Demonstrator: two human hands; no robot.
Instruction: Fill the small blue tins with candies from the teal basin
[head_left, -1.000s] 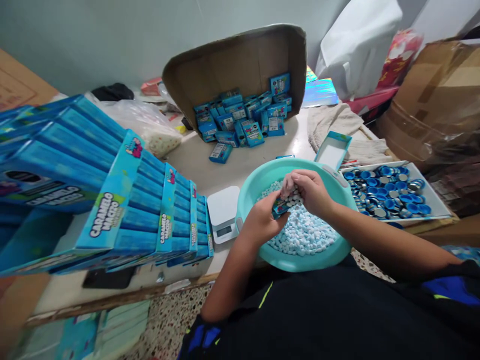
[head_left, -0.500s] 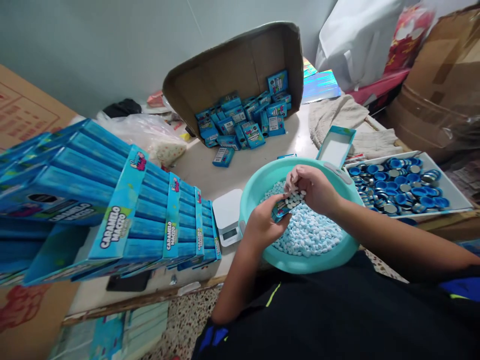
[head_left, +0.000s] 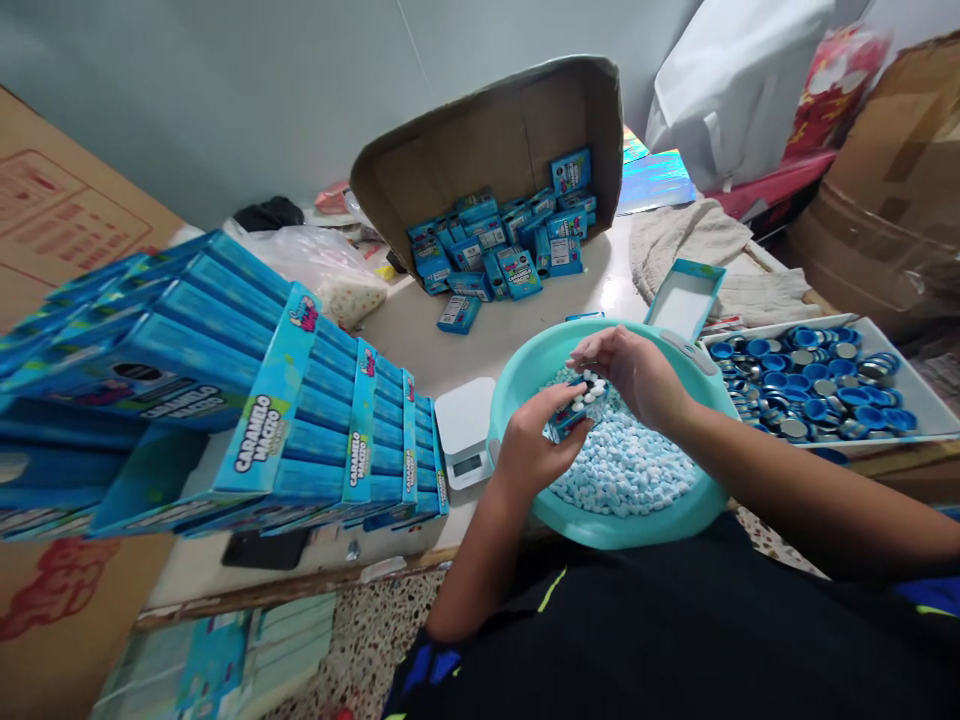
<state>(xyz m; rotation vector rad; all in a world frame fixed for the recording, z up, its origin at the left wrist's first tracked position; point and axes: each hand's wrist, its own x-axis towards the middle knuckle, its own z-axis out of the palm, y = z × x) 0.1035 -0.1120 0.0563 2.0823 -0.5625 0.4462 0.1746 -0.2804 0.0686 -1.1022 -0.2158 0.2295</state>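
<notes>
My left hand (head_left: 531, 440) grips a small blue candy box (head_left: 564, 424) between thumb and fingers, tilted over the basin. White candies (head_left: 591, 388) fill the box's upper end and heap at its mouth. Just above and to the right of that mouth is my right hand (head_left: 637, 372), its fingers stretched out and slightly curved; no candy is visible in it, though the palm side is partly hidden. Below both hands, a turquoise basin (head_left: 507, 392) contains a mass of pale blue and white candies (head_left: 630, 475).
A white scale (head_left: 463, 425) stands left of the basin, beside stacked blue display boxes (head_left: 255, 440). Behind, a tipped cardboard box (head_left: 472, 135) holds small blue boxes. An upright empty blue tray (head_left: 684, 300) and a white tray of blue-and-silver lids (head_left: 817, 385) stand right.
My right fingers have gone from bunched at the box's mouth to stretched out beside it. The candy box has tilted so its candy-filled end shows more. The camera view has shifted slightly.
</notes>
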